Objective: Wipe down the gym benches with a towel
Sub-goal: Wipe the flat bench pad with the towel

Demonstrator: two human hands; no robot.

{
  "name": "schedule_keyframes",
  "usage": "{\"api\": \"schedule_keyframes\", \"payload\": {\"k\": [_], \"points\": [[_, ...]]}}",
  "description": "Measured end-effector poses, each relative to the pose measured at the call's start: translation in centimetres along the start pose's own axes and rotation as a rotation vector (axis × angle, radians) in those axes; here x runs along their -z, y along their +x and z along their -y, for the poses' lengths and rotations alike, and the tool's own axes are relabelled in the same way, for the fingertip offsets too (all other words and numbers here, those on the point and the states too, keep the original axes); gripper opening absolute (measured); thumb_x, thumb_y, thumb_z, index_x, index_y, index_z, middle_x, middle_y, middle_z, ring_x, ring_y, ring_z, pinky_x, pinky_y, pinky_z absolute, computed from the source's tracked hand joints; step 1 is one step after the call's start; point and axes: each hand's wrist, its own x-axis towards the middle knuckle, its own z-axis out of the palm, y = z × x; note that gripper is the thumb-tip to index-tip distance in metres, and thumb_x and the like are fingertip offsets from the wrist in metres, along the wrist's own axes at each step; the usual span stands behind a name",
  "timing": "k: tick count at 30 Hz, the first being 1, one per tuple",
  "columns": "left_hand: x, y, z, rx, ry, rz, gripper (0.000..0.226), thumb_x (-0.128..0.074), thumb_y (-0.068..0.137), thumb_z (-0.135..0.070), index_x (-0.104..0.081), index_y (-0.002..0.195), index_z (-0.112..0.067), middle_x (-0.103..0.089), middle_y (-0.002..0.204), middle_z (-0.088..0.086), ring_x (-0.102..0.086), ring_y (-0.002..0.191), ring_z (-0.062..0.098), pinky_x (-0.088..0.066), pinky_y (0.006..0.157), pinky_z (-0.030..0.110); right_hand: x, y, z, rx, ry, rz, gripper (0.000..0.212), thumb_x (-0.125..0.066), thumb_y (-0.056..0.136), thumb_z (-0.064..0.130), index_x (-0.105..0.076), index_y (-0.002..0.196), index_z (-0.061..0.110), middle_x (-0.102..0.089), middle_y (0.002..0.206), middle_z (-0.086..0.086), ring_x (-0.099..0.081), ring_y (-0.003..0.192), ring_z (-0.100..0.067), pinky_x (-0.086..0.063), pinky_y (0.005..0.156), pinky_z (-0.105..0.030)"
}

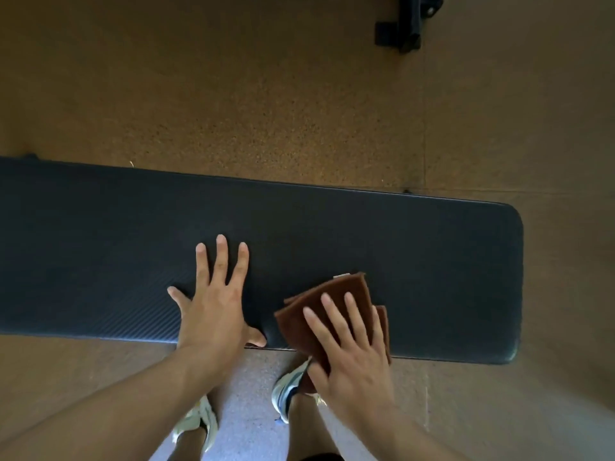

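A long black padded gym bench (416,254) lies across the view from the left edge to a rounded end at the right. My left hand (214,304) rests flat on the pad near its front edge, fingers spread, holding nothing. My right hand (349,347) presses flat on a folded brown towel (336,296) at the bench's front edge, right of the left hand. Part of the towel hangs over the edge under my palm.
Brown speckled rubber floor (266,111) surrounds the bench. A black metal equipment base (404,24) stands at the top right. My two feet in light sneakers (289,387) stand just in front of the bench.
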Motion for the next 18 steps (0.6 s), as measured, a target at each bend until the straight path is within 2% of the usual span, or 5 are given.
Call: {"api": "schedule_keyframes", "payload": {"k": [3, 5, 9, 13, 18], "points": [[-0.2, 0.1, 0.2, 0.0, 0.013, -0.003, 0.158, -0.085, 0.051, -0.07, 0.026, 0.156, -0.029, 0.034, 0.163, 0.002, 0.028, 0.152, 0.033, -0.029, 0.109, 0.075, 2.0, 5.7, -2.0, 0.029, 0.016, -0.058, 0.077, -0.056, 0.081, 0.049, -0.043, 0.156, 0.041, -0.035, 0.169, 0.008, -0.019, 0.161, -0.027, -0.012, 0.127, -0.061], [-0.4, 0.2, 0.4, 0.001, 0.03, -0.02, 0.158, -0.084, 0.052, -0.072, 0.027, 0.155, -0.028, 0.033, 0.163, 0.003, 0.026, 0.152, 0.033, -0.029, 0.109, 0.075, 4.8, 11.9, -2.9, -0.096, 0.032, -0.161, 0.075, -0.048, 0.085, 0.052, -0.037, 0.159, 0.042, -0.029, 0.171, 0.007, -0.014, 0.161, -0.026, -0.006, 0.129, -0.058], [-0.4, 0.1, 0.4, -0.019, 0.039, -0.028, 0.156, -0.081, 0.055, -0.074, 0.03, 0.154, -0.027, 0.034, 0.163, 0.005, 0.027, 0.152, 0.035, -0.026, 0.11, 0.075, 8.0, 17.6, -4.1, -0.326, 0.081, -0.128, 0.068, -0.038, 0.099, 0.052, -0.019, 0.164, 0.043, -0.012, 0.175, 0.009, 0.005, 0.162, -0.018, 0.009, 0.13, -0.05], [-0.6, 0.2, 0.7, -0.049, 0.028, -0.051, 0.157, -0.08, 0.056, -0.075, 0.033, 0.152, -0.025, 0.037, 0.162, 0.007, 0.027, 0.152, 0.037, -0.025, 0.109, 0.075, 3.3, 9.0, 0.2, -0.405, 0.098, -0.237, 0.067, -0.041, 0.098, 0.046, -0.024, 0.163, 0.041, -0.014, 0.175, 0.009, 0.004, 0.162, -0.017, 0.008, 0.13, -0.05], [-0.8, -0.5, 2.4, -0.152, -0.044, -0.025, 0.152, -0.08, 0.061, -0.073, 0.033, 0.152, -0.026, 0.039, 0.161, 0.006, 0.033, 0.15, 0.034, -0.013, 0.115, 0.073, -1.5, -2.7, 3.2, -0.125, -0.05, 0.021, 0.072, -0.044, 0.097, 0.045, -0.017, 0.164, 0.044, -0.004, 0.174, 0.014, 0.001, 0.163, -0.021, 0.001, 0.129, -0.053]]}}
